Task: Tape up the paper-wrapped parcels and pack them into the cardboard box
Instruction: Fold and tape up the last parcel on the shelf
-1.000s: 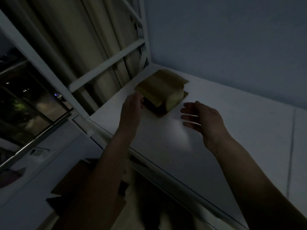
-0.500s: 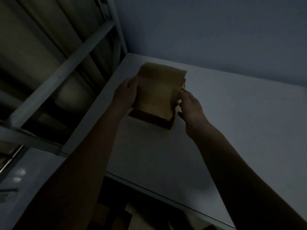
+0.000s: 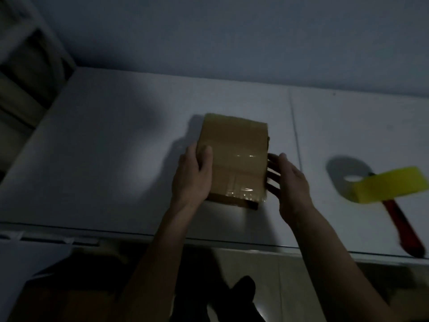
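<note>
A brown paper-wrapped parcel (image 3: pixel 234 156) with shiny clear tape across it is in the middle of the white table (image 3: pixel 104 159); whether it rests on the top or is held just above it is unclear. My left hand (image 3: pixel 192 177) grips its left edge, thumb on top. My right hand (image 3: pixel 290 182) is at its right side, fingers straight and spread against that side. A yellow tape roll (image 3: pixel 392 184) stands to the right. A dim brown shape, possibly the cardboard box (image 3: pixel 58 298), is below the table at lower left.
A red-handled cutter (image 3: pixel 404 228) lies under the tape roll near the table's front right edge. The wall runs along the back. A white shelf frame (image 3: pixel 34 54) stands at the far left. Dark feet (image 3: pixel 241 296) show on the floor below.
Both hands took the parcel from the far left corner and brought it to the table's middle. The view swung right, and the tape roll and cutter came into sight.
</note>
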